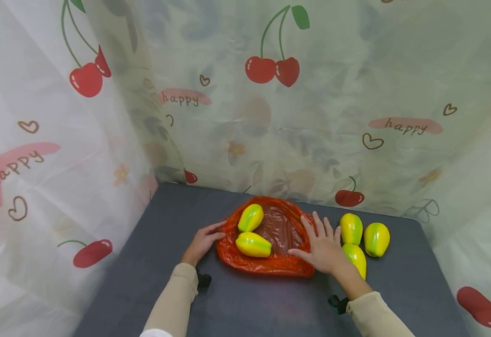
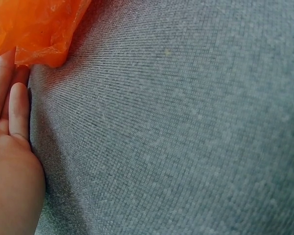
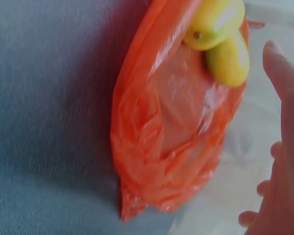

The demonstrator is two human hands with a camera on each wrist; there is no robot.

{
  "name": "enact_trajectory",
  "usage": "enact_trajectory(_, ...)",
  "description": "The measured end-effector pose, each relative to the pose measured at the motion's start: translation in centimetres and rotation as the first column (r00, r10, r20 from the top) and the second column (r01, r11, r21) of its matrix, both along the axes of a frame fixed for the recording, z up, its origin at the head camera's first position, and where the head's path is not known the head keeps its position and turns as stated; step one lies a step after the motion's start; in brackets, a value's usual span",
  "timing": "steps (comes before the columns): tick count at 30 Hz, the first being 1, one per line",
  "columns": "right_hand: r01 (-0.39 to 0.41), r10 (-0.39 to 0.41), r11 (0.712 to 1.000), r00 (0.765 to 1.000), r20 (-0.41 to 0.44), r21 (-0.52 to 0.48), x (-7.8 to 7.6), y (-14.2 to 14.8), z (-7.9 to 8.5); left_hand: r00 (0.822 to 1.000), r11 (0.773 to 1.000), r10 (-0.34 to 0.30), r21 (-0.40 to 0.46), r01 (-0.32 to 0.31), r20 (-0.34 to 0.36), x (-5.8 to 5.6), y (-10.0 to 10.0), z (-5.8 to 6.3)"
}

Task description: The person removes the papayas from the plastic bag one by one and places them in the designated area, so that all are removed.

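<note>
A red plastic bag (image 1: pixel 285 269) lies spread on the table with its mouth facing up. Inside, toward its left, are two glossy yellow-green papaya-like fruits, one upper (image 1: pixel 251 217) and one lower (image 1: pixel 253 245). My left hand (image 1: pixel 202 243) touches the bag's left edge, its fingers straight in the left wrist view, with the tips partly covered by the plastic. Fingers spread, my right hand (image 1: pixel 324 245) hovers palm down over the bag's right rim. The right wrist view shows that hand (image 3: pixel 284 171) beside the bag, holding nothing.
Three more such fruits sit right of the bag: one behind (image 1: pixel 351 229), one farther right (image 1: pixel 377 239) and one (image 1: pixel 356 260) partly hidden by my right hand. The dark grey table (image 1: pixel 262 309) meets a cherry-print curtain (image 1: pixel 279 154) at its back and sides.
</note>
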State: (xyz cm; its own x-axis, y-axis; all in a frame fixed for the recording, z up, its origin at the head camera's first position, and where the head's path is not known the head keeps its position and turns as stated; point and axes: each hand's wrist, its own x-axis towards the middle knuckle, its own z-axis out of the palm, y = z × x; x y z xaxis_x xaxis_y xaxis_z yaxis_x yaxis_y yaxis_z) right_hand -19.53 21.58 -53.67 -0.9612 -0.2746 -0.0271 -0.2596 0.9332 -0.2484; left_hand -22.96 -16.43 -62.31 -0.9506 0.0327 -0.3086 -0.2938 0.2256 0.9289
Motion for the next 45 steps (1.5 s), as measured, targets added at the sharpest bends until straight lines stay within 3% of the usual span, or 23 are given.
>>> enact_trajectory(11,-0.107,0.106,0.994,0.993,-0.043,-0.026,0.7,-3.9,0.0,1.000,1.000,0.013,0.018,-0.013,0.023,0.2,-0.1,0.4)
enact_trajectory(19,-0.224,0.220,0.973,0.974,-0.060,-0.054,0.6,-6.4,0.5,1.000,1.000,0.010,0.028,-0.011,0.022,0.2,-0.1,0.3)
enact_trajectory(26,-0.230,0.227,0.963,0.973,-0.034,-0.138,0.0,-8.3,1.1,1.000,1.000,0.006,0.012,-0.006,0.018,0.1,0.1,0.2)
enact_trajectory(31,-0.219,0.232,0.948,0.972,0.030,-0.229,-0.7,-9.3,1.3,1.000,1.000,0.004,0.012,-0.004,0.021,0.0,0.2,0.3)
enact_trajectory(37,-0.207,0.245,0.931,0.965,0.093,-0.301,-1.8,-10.0,0.4,1.000,1.000,-0.006,0.012,0.006,0.020,-0.1,0.1,0.4)
enact_trajectory(41,-0.228,0.293,0.910,0.945,0.148,-0.347,-2.5,-10.9,-0.1,1.000,1.000,0.003,0.015,-0.003,0.018,-0.1,0.0,0.5)
enact_trajectory(45,-0.234,0.310,0.917,0.928,0.206,-0.324,-3.0,-11.8,-0.4,1.000,1.000,0.001,0.014,-0.001,0.018,-0.1,0.0,0.5)
